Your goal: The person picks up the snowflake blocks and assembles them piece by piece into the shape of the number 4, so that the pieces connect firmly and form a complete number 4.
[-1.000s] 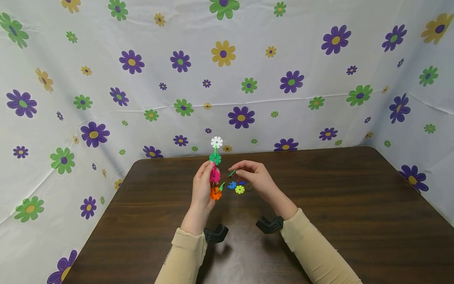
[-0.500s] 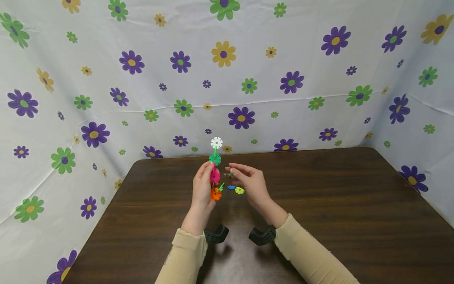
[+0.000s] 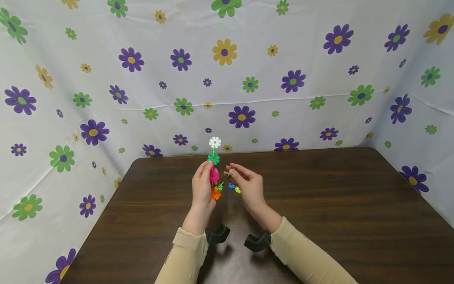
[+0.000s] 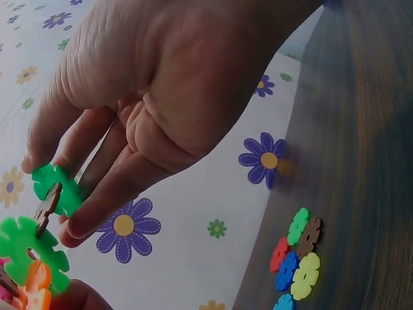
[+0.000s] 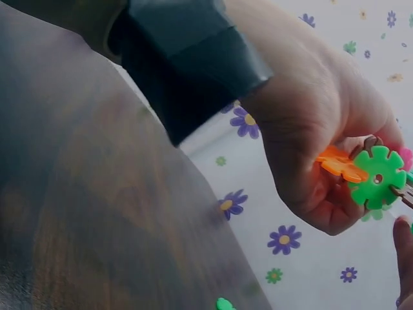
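Observation:
In the head view my left hand [image 3: 203, 185] holds a chain of slotted flower discs. From the top come a white disc [image 3: 214, 142], a green disc [image 3: 213, 158], a pink disc [image 3: 214, 176] and an orange disc [image 3: 216, 193]. Opposite it, my right hand [image 3: 250, 185] pinches another green disc [image 4: 62, 192] between thumb and fingers. A brown disc [image 4: 45, 213] touches that disc's edge and reaches to a light green disc [image 4: 31, 248] on the chain; whether they are locked together I cannot tell. Fingers partly cover the chain.
Loose discs lie on the dark wooden table [image 3: 319, 205], among them a blue one [image 4: 287, 271], a yellow one [image 4: 305, 276] and a red one [image 4: 279, 254]. Black wrist mounts [image 3: 257, 241] sit on both forearms. A flowered cloth [image 3: 198, 71] hangs behind the table.
My right hand has moved left toward the chain with its green disc, which is turned more edge-on and now partly hidden by fingers. The left hand has stayed nearly still.

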Action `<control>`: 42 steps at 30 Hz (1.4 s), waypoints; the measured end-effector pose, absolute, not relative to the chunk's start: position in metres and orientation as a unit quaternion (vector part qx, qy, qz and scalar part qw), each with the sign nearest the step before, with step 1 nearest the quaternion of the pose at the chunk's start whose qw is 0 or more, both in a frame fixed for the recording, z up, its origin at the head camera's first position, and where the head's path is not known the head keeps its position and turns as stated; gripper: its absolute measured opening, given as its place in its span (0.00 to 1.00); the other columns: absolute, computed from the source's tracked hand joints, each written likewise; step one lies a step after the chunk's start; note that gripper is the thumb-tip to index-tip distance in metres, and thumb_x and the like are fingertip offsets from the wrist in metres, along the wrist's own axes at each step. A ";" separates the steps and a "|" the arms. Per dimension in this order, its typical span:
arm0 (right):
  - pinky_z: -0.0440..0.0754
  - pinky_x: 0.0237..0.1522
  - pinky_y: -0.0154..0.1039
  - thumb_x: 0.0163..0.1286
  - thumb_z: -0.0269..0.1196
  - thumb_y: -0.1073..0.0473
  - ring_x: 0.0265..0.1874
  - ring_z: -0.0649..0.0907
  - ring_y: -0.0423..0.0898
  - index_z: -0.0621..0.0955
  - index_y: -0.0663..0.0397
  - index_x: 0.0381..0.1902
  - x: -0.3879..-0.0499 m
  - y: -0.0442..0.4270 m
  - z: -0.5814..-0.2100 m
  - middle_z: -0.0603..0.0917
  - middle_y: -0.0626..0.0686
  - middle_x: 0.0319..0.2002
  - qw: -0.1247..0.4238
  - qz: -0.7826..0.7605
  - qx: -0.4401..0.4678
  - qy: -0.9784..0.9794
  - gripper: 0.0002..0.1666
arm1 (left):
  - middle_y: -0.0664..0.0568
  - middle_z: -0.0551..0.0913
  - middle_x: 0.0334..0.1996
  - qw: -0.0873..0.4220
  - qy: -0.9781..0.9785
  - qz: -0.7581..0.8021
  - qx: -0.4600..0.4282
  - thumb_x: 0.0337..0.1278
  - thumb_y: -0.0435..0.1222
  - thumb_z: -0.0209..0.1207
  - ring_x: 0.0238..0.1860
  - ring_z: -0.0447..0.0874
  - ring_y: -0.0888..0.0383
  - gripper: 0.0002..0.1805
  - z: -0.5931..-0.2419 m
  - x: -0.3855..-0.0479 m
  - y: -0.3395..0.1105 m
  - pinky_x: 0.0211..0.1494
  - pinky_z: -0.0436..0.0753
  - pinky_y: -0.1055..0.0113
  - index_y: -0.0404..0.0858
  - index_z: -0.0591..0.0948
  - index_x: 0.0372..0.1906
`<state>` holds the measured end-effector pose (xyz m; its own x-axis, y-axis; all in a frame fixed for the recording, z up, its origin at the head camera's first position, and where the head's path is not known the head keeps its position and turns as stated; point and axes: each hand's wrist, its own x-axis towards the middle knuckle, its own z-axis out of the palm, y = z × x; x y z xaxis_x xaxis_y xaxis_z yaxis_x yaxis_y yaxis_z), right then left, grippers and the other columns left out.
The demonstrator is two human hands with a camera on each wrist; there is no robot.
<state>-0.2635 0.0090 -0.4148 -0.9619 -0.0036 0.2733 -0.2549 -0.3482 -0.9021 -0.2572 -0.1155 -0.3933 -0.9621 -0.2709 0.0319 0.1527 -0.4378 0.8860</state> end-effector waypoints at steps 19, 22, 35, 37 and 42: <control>0.82 0.46 0.42 0.66 0.65 0.65 0.38 0.87 0.46 0.82 0.68 0.50 -0.260 0.004 -0.418 0.85 0.63 0.44 0.105 0.827 0.114 -0.540 0.17 | 0.56 0.71 0.19 0.127 -0.530 -0.835 0.078 0.69 0.42 0.56 0.18 0.66 0.64 0.09 -0.394 -0.257 -0.112 0.22 0.66 0.75 0.41 0.80 0.37; 0.82 0.47 0.42 0.66 0.65 0.65 0.38 0.87 0.46 0.82 0.68 0.51 -0.259 0.003 -0.419 0.85 0.65 0.45 0.116 0.821 0.127 -0.544 0.16 | 0.57 0.70 0.19 0.124 -0.535 -0.832 0.081 0.69 0.42 0.56 0.18 0.65 0.64 0.09 -0.396 -0.257 -0.111 0.22 0.66 0.75 0.42 0.80 0.36; 0.84 0.34 0.36 0.65 0.67 0.64 0.36 0.87 0.44 0.83 0.66 0.49 -0.264 0.004 -0.421 0.86 0.59 0.43 0.080 0.841 0.085 -0.529 0.16 | 0.55 0.72 0.20 0.150 -0.513 -0.841 0.078 0.70 0.43 0.55 0.17 0.65 0.64 0.11 -0.396 -0.256 -0.113 0.22 0.66 0.75 0.39 0.79 0.38; 0.84 0.33 0.36 0.64 0.67 0.65 0.34 0.86 0.43 0.84 0.66 0.49 -0.264 0.003 -0.421 0.87 0.57 0.42 0.073 0.845 0.071 -0.525 0.16 | 0.55 0.72 0.20 0.156 -0.512 -0.841 0.082 0.69 0.43 0.55 0.17 0.65 0.64 0.11 -0.396 -0.256 -0.114 0.21 0.66 0.76 0.39 0.79 0.38; 0.84 0.35 0.36 0.63 0.67 0.66 0.33 0.86 0.42 0.83 0.67 0.49 -0.261 0.001 -0.419 0.87 0.56 0.40 0.072 0.846 0.065 -0.525 0.17 | 0.56 0.71 0.19 0.163 -0.525 -0.831 0.090 0.69 0.43 0.56 0.16 0.65 0.64 0.11 -0.395 -0.256 -0.114 0.20 0.66 0.75 0.38 0.80 0.39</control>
